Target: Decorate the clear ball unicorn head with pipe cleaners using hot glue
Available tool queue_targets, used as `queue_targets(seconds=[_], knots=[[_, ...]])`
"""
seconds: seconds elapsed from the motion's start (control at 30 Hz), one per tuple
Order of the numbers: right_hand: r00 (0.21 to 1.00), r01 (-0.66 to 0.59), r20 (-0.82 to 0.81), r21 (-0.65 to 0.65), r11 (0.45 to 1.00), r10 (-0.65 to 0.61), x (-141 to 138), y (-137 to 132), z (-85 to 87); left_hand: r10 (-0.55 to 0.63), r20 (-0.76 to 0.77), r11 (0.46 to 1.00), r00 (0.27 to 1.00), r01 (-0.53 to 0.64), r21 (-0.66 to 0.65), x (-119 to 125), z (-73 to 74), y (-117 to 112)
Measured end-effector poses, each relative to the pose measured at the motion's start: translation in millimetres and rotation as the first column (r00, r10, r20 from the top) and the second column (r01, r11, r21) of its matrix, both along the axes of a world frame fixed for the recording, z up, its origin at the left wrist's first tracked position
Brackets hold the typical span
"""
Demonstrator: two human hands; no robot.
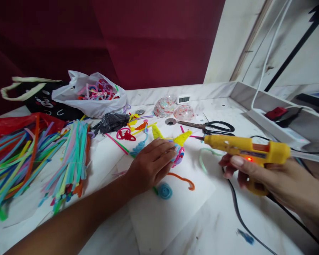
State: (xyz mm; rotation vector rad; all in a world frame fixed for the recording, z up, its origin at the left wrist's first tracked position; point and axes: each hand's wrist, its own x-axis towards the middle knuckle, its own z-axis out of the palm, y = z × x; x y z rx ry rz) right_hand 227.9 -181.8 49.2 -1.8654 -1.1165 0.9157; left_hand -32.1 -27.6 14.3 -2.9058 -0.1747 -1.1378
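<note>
Two hands working: left hand (152, 160) lying palm down, fingers gripping toy (179, 150) at far end of paper (170, 219); right hand (279, 184) gripping glue gun (234, 142) right of paper, nozzle (200, 137) pointing toward toy.

glue gun (240, 145): yellow | horns (183, 138): yellow | coil (165, 191): blue | strip (185, 179): orange

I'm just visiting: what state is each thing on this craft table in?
Yellow glue gun: in the right hand, red light lit.
Horned pipe-cleaner piece: gripped by the left hand, partly hidden.
Blue pipe-cleaner coil: wound into a spiral.
Orange pipe cleaner: bent, hooked at one end.
White plastic bag: open, with colourful pieces inside.
Digital display: showing digits.
Black-handled scissors: lying down; cannot tell whether open.
</note>
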Motion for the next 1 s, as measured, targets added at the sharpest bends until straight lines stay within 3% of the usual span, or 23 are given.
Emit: queue_targets(seconds=[0.13, 0.33, 0.6, 1.0], knots=[[0.989, -0.104, -0.112, -0.041, 0.994, 0.098, -12, 4, -3.6, 0.006, 0.002, 1.000, 1.000, -0.006, -0.005, 1, 1.6, -1], [0.974, -0.084, -0.215, -0.014, 0.996, 0.079, -29, 7, 3.3, 0.008, 0.005, 1.000, 1.000, -0.008, -0.004, 1, 1.4, -1], [0.987, -0.088, -0.141, -0.077, 0.993, 0.076, -30, 17, -3.9, 0.010, 0.005, 1.000, 1.000, -0.010, 0.010, 0, 0.4, -1], [0.971, -0.073, -0.228, -0.011, 0.997, 0.069, -37, 22, -4.7, 0.018, 0.003, 1.000, 1.000, -0.018, 0.000, 1, 2.2, -2]])
